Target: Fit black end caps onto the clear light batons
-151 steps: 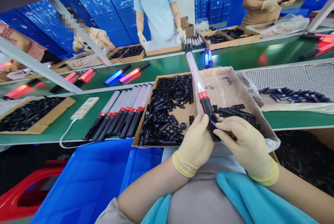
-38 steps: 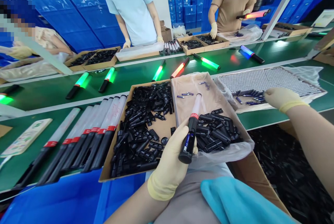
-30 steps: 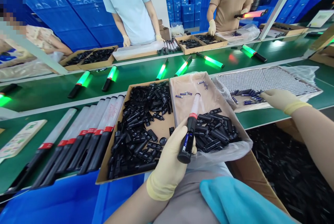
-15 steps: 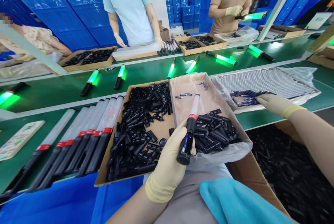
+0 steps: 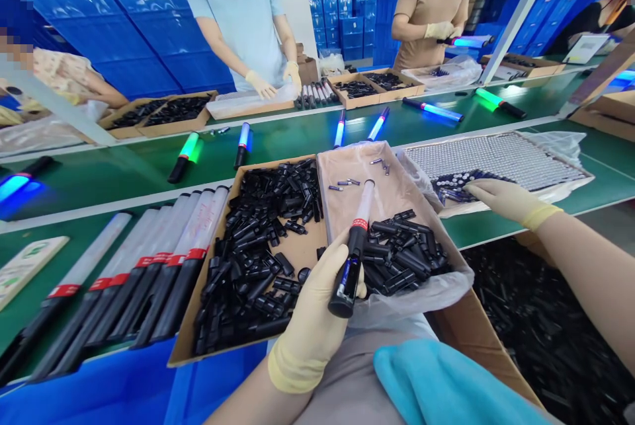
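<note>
Left hand [image 5: 317, 319] closed around baton [image 5: 353, 254] handle, tube tilted away; right hand [image 5: 501, 197] outstretched, fingers loosely curled on batteries [image 5: 454, 184] right of baton.

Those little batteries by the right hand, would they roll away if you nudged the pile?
Probably. The batteries are small smooth cylinders lying loose on a flat tray, so a nudge from the right hand would likely scatter them. They look rigid, not fragile. The tray's plastic wrap bunched at its edge might stop some.
</note>
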